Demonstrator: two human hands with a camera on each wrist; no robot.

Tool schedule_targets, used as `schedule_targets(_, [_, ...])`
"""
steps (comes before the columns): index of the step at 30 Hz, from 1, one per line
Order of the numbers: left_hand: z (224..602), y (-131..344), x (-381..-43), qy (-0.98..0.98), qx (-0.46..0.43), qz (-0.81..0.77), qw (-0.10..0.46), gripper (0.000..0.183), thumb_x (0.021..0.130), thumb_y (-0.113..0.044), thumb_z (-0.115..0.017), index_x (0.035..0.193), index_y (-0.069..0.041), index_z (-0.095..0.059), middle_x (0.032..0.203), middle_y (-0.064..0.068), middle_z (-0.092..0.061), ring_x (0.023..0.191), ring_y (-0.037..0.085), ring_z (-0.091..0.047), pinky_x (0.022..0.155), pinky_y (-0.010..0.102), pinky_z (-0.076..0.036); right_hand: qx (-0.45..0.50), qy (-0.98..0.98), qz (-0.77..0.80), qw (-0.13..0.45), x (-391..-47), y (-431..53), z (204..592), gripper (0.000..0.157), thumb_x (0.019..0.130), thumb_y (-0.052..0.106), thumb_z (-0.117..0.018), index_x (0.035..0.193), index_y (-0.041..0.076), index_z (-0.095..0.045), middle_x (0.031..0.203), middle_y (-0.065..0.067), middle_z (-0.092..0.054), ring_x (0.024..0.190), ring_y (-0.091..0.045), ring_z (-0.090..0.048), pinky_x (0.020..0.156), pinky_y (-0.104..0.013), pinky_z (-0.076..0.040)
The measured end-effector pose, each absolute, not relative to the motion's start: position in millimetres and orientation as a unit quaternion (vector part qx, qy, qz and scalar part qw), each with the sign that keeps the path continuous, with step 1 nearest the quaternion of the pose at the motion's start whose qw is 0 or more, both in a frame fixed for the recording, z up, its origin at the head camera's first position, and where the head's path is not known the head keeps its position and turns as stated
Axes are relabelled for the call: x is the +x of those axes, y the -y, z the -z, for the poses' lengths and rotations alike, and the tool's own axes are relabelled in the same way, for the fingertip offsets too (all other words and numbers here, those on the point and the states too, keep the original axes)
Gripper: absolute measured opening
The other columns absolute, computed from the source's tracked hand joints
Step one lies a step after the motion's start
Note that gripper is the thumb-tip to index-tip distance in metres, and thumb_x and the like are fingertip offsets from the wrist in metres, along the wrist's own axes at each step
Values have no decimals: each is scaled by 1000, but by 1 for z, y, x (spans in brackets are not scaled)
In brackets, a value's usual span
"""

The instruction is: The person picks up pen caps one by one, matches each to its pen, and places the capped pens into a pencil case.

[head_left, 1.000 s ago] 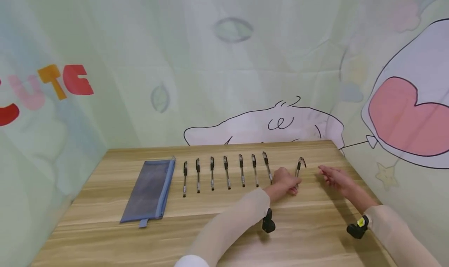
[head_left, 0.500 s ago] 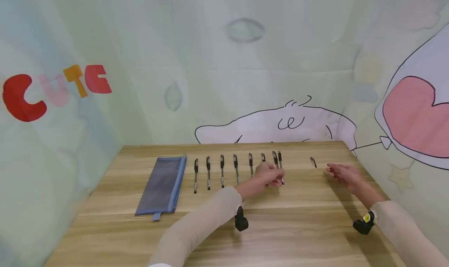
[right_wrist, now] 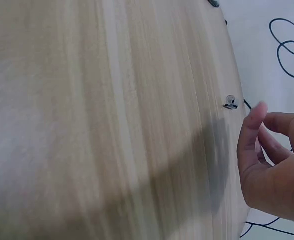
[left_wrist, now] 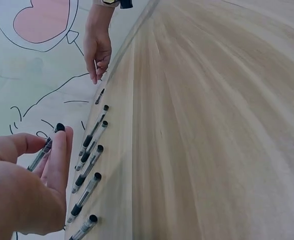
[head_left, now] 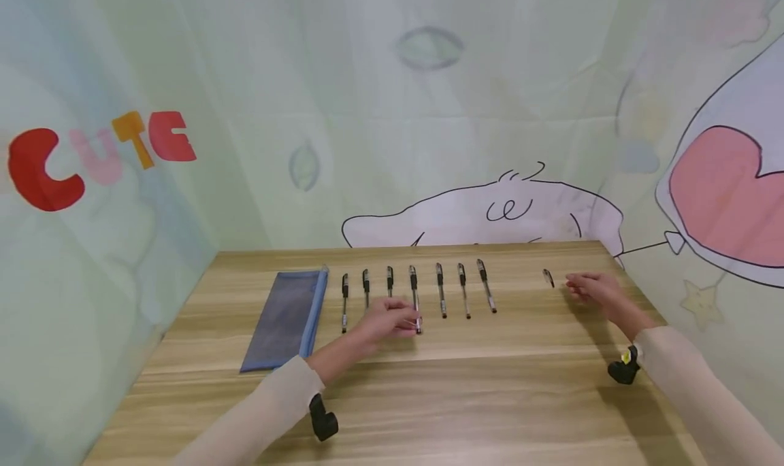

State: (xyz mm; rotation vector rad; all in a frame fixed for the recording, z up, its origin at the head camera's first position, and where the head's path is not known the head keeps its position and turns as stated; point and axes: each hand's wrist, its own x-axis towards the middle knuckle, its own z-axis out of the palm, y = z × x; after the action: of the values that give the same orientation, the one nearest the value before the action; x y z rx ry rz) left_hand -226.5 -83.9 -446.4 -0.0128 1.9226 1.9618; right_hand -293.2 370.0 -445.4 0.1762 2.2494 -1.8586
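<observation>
My left hand (head_left: 388, 318) is above the row of black-capped gel pens (head_left: 486, 286), near its middle. Between thumb and fingers it pinches a clear-barrelled pen (left_wrist: 40, 156) with a black end, plain in the left wrist view. Over on the right, a loose black pen cap (head_left: 548, 277) lies on the table; the right wrist view shows the same cap (right_wrist: 230, 103) just beyond the fingers. My right hand (head_left: 597, 294) hovers beside that cap, fingers loosely bent, with nothing in them. Some row pens are partly hidden behind my left hand.
A blue-grey mesh zip pouch (head_left: 284, 320) lies flat left of the pens. The wooden table (head_left: 465, 398) stretches toward me, and a printed curtain (head_left: 275, 112) stands close behind its far edge.
My left hand has taken the uncapped pen away from the loose cap and carried it left across the row. The cap has stayed on the table; my right hand stays near it.
</observation>
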Motion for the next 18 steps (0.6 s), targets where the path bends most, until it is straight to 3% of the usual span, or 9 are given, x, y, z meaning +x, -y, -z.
schedule_targets(3, [443,92,-222,-684,-5,-702,199,40,95,-5,-67,131,9,-58,100,15,-75,77,15,-73,81,29,-64,49,-785,610,99,-303,-366,448,40,106,13,-53,129,-20,-51,81,11,-68,70,2,-63,67,-15,-58])
schedule_targets(6, [444,94,-220,-683,-2,-702,200,43,94,-4,-66,135,8,-56,99,14,-75,77,15,-73,80,29,-64,40,-798,594,95,-310,-361,450,45,106,11,-53,131,-26,-47,79,11,-68,69,2,-63,66,-15,-58])
schedule_targets(12, [452,92,-215,-681,9,-698,219,43,93,-7,-69,133,8,-58,93,9,-75,76,13,-71,77,31,-65,48,-799,588,115,-319,-351,455,47,103,8,-58,132,-27,-47,72,9,-70,65,1,-66,65,-17,-60])
schedule_targets(18, [452,83,-213,-671,27,-704,233,43,95,-9,-69,132,9,-57,91,5,-74,75,12,-70,75,28,-64,40,-861,501,79,-324,-345,458,50,99,13,-67,130,-23,-52,72,9,-69,63,0,-63,60,-19,-60])
